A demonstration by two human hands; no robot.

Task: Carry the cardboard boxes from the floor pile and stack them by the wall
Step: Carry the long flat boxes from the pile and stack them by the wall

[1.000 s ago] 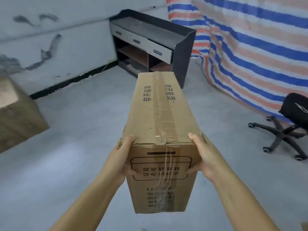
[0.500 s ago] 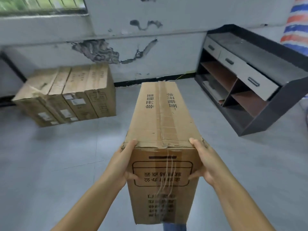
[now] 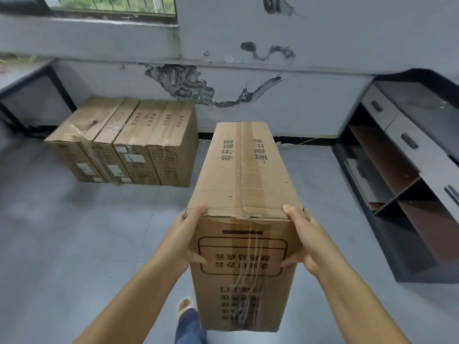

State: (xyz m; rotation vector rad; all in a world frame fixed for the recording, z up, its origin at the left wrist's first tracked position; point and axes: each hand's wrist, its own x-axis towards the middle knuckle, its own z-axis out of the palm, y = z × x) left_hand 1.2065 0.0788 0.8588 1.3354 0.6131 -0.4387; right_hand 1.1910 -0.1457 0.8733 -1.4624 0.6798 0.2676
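I hold a long, narrow cardboard box [image 3: 244, 184] in front of me, lengthwise, its taped top face up and its printed end toward me. My left hand [image 3: 185, 240] grips the near left edge with the thumb on the end face. My right hand [image 3: 304, 240] grips the near right edge the same way. Ahead to the left, a row of several similar boxes [image 3: 129, 142] stands side by side on the floor against the wall [image 3: 310, 112].
A dark shelf unit with grey drawers [image 3: 407, 175] stands along the right. Another dark frame [image 3: 34, 100] sits at the far left under the window [image 3: 111, 3]. Grey floor [image 3: 82, 239] stretches between me and the boxes. My foot [image 3: 186, 306] shows below the box.
The view has swung left: the striped tarp and office chair have gone out of sight, and the row of boxes by the wall now lies ahead and nearer. Both hands keep the same grip.
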